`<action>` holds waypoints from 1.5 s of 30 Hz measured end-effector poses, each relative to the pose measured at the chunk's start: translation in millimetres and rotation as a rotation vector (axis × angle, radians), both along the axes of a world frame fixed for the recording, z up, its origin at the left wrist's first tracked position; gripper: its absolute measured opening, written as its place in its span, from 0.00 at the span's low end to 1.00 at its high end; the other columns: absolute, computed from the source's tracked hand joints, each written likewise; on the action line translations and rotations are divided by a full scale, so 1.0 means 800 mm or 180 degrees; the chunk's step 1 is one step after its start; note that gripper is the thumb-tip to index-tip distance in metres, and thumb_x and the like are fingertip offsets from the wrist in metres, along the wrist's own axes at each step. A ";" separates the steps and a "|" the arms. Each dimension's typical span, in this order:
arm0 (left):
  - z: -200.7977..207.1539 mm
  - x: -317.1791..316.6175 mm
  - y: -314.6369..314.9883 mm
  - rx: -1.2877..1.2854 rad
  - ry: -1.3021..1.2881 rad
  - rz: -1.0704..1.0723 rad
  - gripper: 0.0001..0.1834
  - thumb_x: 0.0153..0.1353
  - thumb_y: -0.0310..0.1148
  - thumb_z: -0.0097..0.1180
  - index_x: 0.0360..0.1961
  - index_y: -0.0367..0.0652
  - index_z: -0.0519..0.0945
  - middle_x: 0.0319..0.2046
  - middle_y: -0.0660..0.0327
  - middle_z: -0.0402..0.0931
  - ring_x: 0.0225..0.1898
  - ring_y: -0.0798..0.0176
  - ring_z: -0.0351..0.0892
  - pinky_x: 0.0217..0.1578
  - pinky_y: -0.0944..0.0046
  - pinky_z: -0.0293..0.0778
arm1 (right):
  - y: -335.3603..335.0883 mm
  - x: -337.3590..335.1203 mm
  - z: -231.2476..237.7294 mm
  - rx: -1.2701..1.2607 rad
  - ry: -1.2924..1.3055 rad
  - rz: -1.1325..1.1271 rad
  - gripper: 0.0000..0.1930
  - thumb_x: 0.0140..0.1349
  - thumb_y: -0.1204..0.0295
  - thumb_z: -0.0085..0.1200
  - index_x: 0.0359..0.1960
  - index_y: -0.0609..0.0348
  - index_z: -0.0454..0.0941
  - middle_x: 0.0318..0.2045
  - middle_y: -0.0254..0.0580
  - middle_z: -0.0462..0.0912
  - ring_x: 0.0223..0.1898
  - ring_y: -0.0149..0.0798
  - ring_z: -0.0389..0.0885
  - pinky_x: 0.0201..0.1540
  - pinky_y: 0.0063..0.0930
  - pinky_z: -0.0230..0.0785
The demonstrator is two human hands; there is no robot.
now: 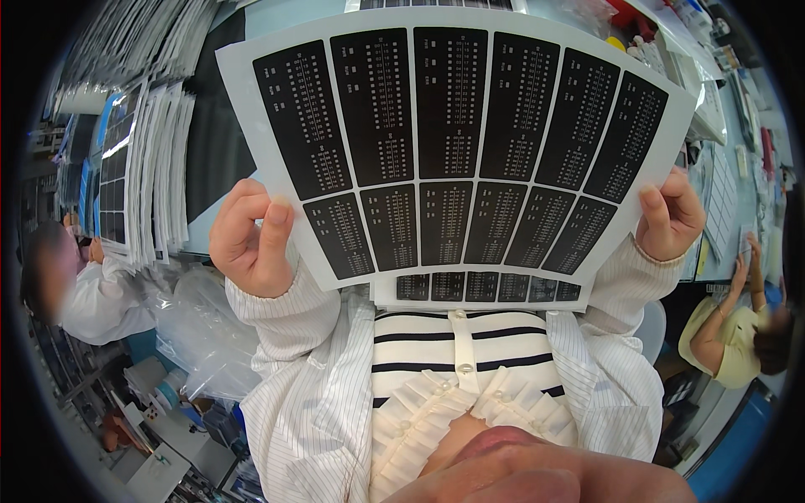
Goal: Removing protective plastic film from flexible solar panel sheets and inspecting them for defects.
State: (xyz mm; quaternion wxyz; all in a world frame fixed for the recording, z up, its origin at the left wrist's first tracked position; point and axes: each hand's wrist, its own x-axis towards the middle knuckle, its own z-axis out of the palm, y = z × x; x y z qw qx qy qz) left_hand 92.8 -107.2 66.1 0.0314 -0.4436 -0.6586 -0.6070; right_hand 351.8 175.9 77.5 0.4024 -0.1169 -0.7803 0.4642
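A large white sheet [407, 109] printed with two rows of black label panels is held up in front of me, curving slightly. My left hand [251, 237] pinches its left edge between thumb and curled fingers. At the opposite edge, my right hand [673, 216] grips the sheet the same way. Below the raised sheet, close to my body, the lower part of another printed sheet [478, 303] shows; the rest of it is covered.
Stacks of similar sheets [159, 168] stand at the left. Clear plastic bags [205, 327] hang below them. Assorted items, among them a white sheet stack [704, 109], crowd the far right of the table. One person [105, 293] sits at left, another [725, 335] at right.
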 end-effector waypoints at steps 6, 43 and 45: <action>-0.001 -0.001 0.000 0.0064 -0.0020 0.0023 0.05 0.51 0.21 0.53 0.21 0.30 0.73 0.18 0.60 0.69 0.19 0.72 0.62 0.20 0.74 0.54 | 0.001 -0.001 0.001 -0.0048 0.0025 0.0079 0.06 0.53 0.77 0.56 0.26 0.67 0.73 0.29 0.46 0.79 0.29 0.29 0.75 0.34 0.20 0.64; -0.005 -0.013 -0.022 0.0215 -0.0009 0.0266 0.08 0.56 0.21 0.47 0.20 0.30 0.71 0.20 0.58 0.70 0.21 0.71 0.63 0.24 0.75 0.55 | -0.021 -0.034 -0.021 -0.0298 0.0204 0.0140 0.05 0.51 0.77 0.57 0.22 0.65 0.74 0.16 0.37 0.74 0.16 0.24 0.68 0.20 0.16 0.55; -0.005 -0.014 -0.022 0.0240 0.0021 0.0287 0.08 0.56 0.21 0.47 0.20 0.30 0.71 0.20 0.58 0.71 0.21 0.71 0.63 0.24 0.75 0.56 | -0.023 -0.037 -0.021 -0.0269 0.0215 0.0109 0.05 0.51 0.77 0.57 0.22 0.64 0.74 0.16 0.37 0.75 0.15 0.24 0.67 0.19 0.16 0.55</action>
